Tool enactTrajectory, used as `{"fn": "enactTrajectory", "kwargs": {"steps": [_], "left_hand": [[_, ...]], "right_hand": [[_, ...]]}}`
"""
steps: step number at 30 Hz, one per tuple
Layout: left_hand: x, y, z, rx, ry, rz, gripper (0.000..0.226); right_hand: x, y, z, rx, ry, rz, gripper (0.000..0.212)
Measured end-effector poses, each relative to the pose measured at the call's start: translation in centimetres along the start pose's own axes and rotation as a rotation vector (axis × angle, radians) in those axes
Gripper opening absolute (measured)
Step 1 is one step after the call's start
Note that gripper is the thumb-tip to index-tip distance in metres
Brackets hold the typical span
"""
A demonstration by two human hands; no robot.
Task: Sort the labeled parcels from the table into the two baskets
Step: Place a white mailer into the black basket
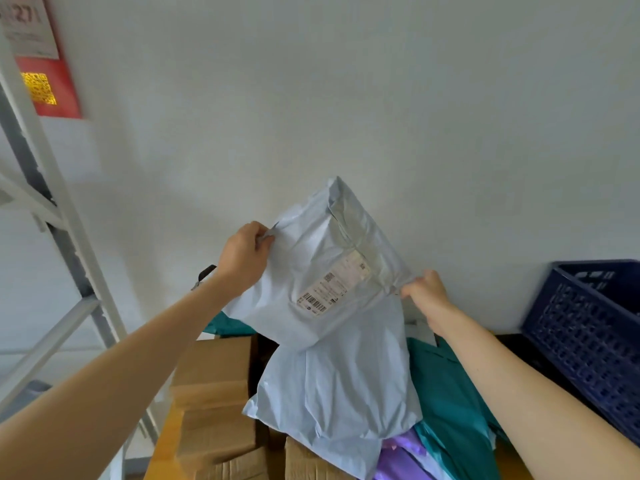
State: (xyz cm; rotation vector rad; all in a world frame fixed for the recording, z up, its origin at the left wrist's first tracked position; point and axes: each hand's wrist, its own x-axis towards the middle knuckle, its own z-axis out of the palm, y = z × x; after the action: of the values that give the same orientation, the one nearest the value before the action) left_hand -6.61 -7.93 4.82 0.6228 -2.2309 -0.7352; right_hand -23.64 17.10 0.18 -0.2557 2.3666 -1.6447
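Many parcels lie unsorted on table (pixel 162 441): cardboard boxes (pixel 214 375), teal bags (pixel 450 393), purple bag (pixel 401 455), second pale mailer (pixel 332 393). Pale blue parcel (pixel 304 258) held above heap, label (pixel 332 285) facing camera; left hand (pixel 247 252) pinches one corner, right hand (pixel 427 292) pinches opposite edge. One blue basket (pixel 588 334) visible at right. Sorting judged early.

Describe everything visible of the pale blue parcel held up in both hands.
The pale blue parcel is a soft, crinkled plastic mailer with a greyer folded flap toward its top. A white shipping label with barcodes sits tilted on the facing side. It is held tilted above the pile, before the white wall. The left hand pinches its upper left edge, the right hand its right edge. Its lower edge overlaps another pale blue bag; contact unclear.
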Motion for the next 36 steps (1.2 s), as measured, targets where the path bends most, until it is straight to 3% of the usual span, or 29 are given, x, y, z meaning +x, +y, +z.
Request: {"fn": "enactTrajectory", "kwargs": {"steps": [3, 11, 16, 18, 20, 22, 36], "left_hand": [[-0.1, 1.0, 0.9, 0.016, -0.025, 0.066, 0.018], [-0.1, 4.5, 3.1, 0.095, -0.115, 0.227, 0.017], [-0.6, 6.2, 4.4, 0.109, -0.194, 0.255, 0.019], [-1.0, 6.7, 4.9, 0.097, -0.205, 0.266, 0.02], [-1.4, 7.1, 5.4, 0.083, -0.211, 0.282, 0.02], [-1.7, 7.1, 5.7, 0.093, -0.214, 0.3, 0.02], [-2.0, 4.3, 4.9, 0.19, -0.179, 0.314, 0.033]], "right_hand": [[0.1, -1.1, -2.2, -0.051, 0.096, -0.136, 0.078], [-2.9, -9.1, -2.2, -0.189, 0.25, -0.906, 0.048], [-4.8, -11.7, -1.3, -0.582, 0.152, -1.26, 0.046], [-5.0, -11.6, -0.6, -0.695, -0.032, -1.21, 0.044], [-4.9, -11.2, 0.1, -0.789, -0.206, -1.048, 0.043], [-4.6, -10.5, 0.7, -0.838, -0.282, -0.955, 0.04], [-1.7, -8.7, 1.8, -0.74, -0.214, -0.837, 0.017]]}}
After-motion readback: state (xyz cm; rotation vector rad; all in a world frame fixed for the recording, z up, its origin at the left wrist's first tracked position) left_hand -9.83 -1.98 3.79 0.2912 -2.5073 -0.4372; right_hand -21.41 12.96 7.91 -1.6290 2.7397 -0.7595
